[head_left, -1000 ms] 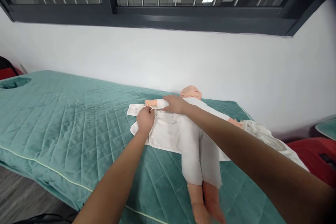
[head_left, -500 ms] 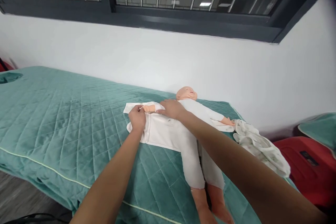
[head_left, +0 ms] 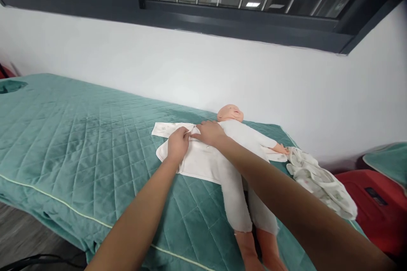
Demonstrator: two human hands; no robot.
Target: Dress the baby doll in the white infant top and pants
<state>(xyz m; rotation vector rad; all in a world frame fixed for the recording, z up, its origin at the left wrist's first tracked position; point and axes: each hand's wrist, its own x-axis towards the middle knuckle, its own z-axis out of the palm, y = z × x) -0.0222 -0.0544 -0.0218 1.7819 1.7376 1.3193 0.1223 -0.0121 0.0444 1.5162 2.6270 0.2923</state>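
Observation:
A baby doll (head_left: 230, 112) with a white cloth body and pinkish plastic limbs lies on its back. Beneath it a white baby shirt (head_left: 200, 161) is spread out, one printed sleeve (head_left: 163, 129) stretching left. My left hand (head_left: 178, 143) pinches white cloth of the shirt near the sleeve's opening, fingertips closed. Over the doll's near upper arm, close to the shoulder, my right hand (head_left: 210, 133) is closed, its thumb by the left fingertips. The doll's near forearm and hand are hidden. Its far arm (head_left: 280, 148) reaches right across the other side of the shirt.
A green quilted cover (head_left: 95, 144) spreads over the bed. White printed baby clothing (head_left: 321, 184) lies crumpled by the doll's far hand. Beyond the right edge stands a red plastic chair (head_left: 369, 203). A white wall (head_left: 143, 63) and a dark window frame (head_left: 222, 25) rise behind.
My left hand has moved right, toward my right hand. The doll's near hand, visible before beside my left fingers, is now hidden. My right hand stays at the upper arm.

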